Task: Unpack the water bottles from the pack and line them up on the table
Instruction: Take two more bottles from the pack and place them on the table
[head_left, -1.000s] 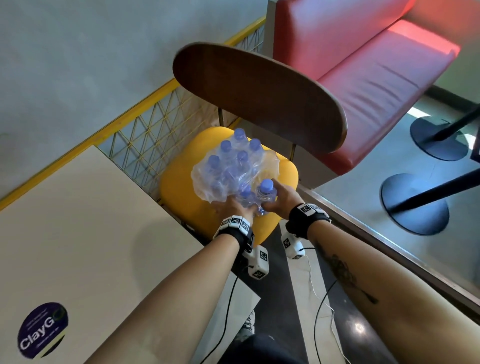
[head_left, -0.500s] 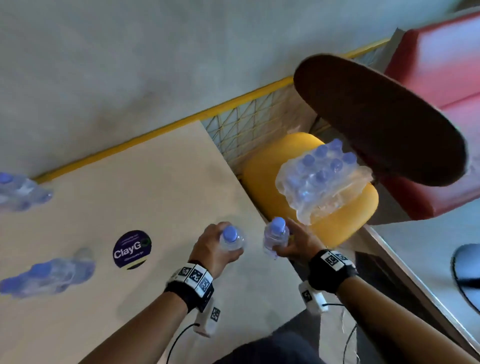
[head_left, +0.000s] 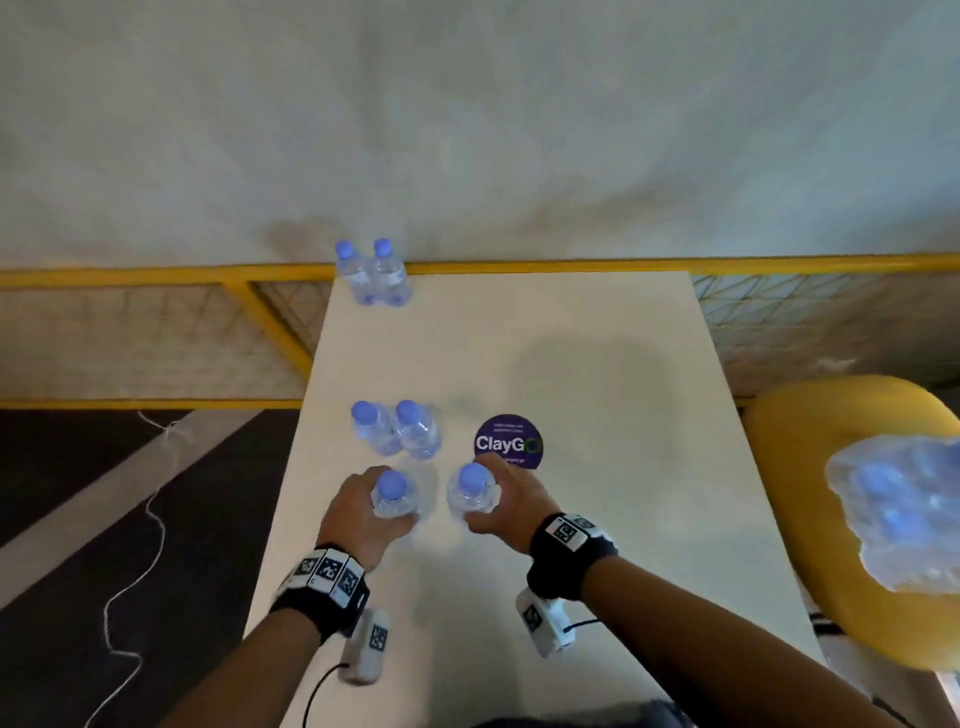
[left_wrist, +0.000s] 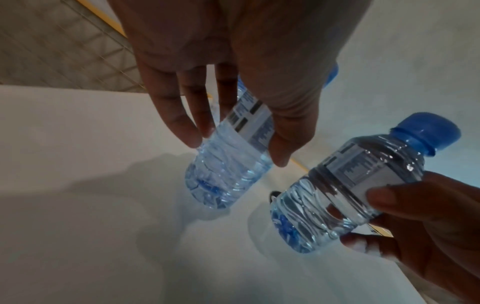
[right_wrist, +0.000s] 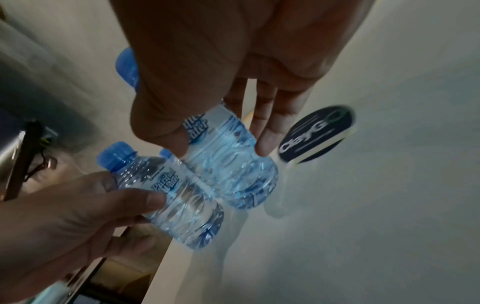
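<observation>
Clear plastic with blue caps: the left hand (head_left: 358, 512) wraps fingers and thumb round one small water bottle (head_left: 393, 500), the right hand (head_left: 506, 501) round another bottle (head_left: 471, 493), both low over the table (head_left: 597, 364). Two standing pairs (head_left: 397, 428) lie just beyond the left hand. Only the wrist views show the ribbed bodies and printed labels (right_wrist: 166, 181); only the head view shows the wrapped pack (head_left: 904, 514), far right of the right hand.
</observation>
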